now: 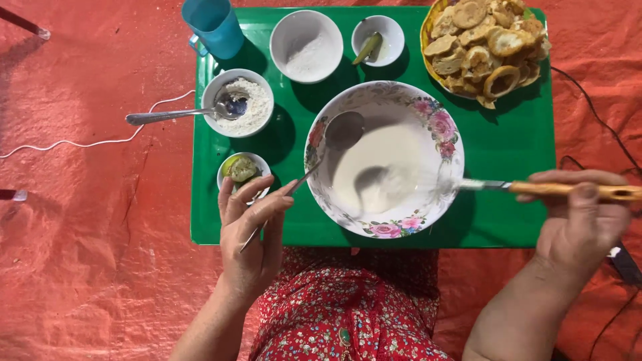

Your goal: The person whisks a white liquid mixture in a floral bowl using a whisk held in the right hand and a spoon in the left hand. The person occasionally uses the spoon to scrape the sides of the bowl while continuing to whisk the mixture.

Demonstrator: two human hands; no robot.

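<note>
**Two tools met in one bowl, handles pointing opposite ways**

The flowered bowl [384, 160] sat at the middle of the green tray [508, 160], which lay on the red floor covering [100, 267], and held a pool of pale white batter. It lay between the two hands, a little nearer the left one.

The right hand [578, 220] was closed around the yellow handle of a whisk [535, 188]. The whisk's long axis ran almost level, from the hand at the right edge of the tray leftward over the bowl's rim, its blurred wires down in the batter.

The left hand [251, 227] held a spoon [321, 157] by the tail of its handle, pinched lightly between thumb and fingers, the other fingers loose and spread. The spoon slanted up and to the right, its head resting against the bowl's upper left inner wall, above the batter.

Just beside the left hand stood a small bowl with a lime half [242, 170]; further back stood a bowl of flour with its own spoon [237, 103], a blue cup [215, 27] and a plate of fried rounds [485, 43]
</note>
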